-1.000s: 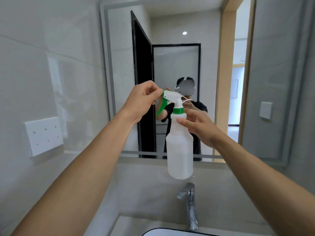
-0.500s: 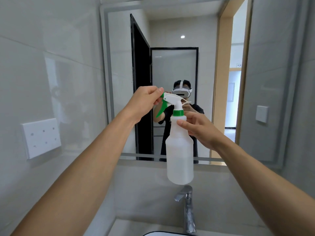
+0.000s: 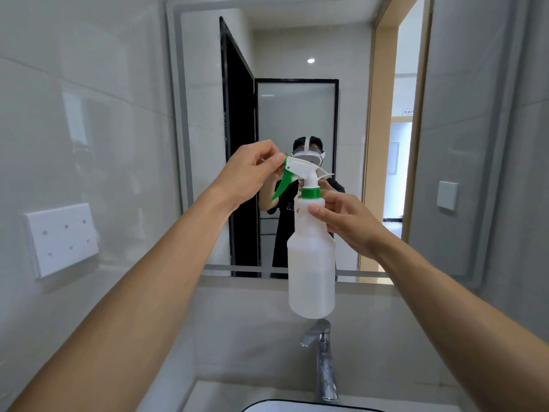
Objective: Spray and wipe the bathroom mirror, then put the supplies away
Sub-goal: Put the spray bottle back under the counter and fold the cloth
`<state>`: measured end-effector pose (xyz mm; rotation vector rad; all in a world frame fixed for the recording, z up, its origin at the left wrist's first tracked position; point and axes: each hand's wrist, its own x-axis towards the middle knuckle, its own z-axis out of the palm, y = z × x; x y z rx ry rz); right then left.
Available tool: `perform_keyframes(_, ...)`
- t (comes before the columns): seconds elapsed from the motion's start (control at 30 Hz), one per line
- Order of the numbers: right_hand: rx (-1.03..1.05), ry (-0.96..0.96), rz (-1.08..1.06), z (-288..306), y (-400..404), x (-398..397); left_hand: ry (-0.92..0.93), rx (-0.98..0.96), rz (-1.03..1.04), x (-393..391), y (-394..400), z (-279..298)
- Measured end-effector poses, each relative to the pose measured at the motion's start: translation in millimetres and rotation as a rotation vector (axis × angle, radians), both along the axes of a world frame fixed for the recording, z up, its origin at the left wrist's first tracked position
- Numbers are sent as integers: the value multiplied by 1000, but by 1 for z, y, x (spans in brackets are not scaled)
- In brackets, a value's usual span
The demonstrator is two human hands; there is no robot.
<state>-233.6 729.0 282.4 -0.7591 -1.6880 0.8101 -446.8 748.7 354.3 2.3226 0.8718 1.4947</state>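
A translucent white spray bottle (image 3: 311, 272) with a white head and green trigger hangs upright in the air in front of the bathroom mirror (image 3: 297, 114). My right hand (image 3: 344, 221) grips its shoulder just below the green collar. My left hand (image 3: 248, 173) pinches the green nozzle tip at the front of the spray head, fingers closed on it. The nozzle points left, away from the mirror's middle. The mirror reflects a person wearing a headset and holding the bottle. No cloth is in view.
A chrome faucet (image 3: 322, 361) stands directly under the bottle, with the sink's rim (image 3: 297, 405) at the bottom edge. A white socket plate (image 3: 61, 237) sits on the left tiled wall. A white switch (image 3: 447, 195) is on the right wall.
The bottle and both hands have stayed almost in place, drifting slightly lower in view. My left fingers have stayed on the nozzle tip with a slightly shifted pinch.
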Motion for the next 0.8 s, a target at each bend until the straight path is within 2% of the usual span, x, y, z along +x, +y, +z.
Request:
perform_keyframes(0.23,21,21,-53,0,0,-5,-162,-118,-14,10,5,-13)
perform_keyframes(0.43,13,19,-190,-1,2,-1,-355,-272,0,9,1,-40)
perform_keyframes(0.8,50,31,-363,2,15,-7,-180,-596,-3,19,12,-95)
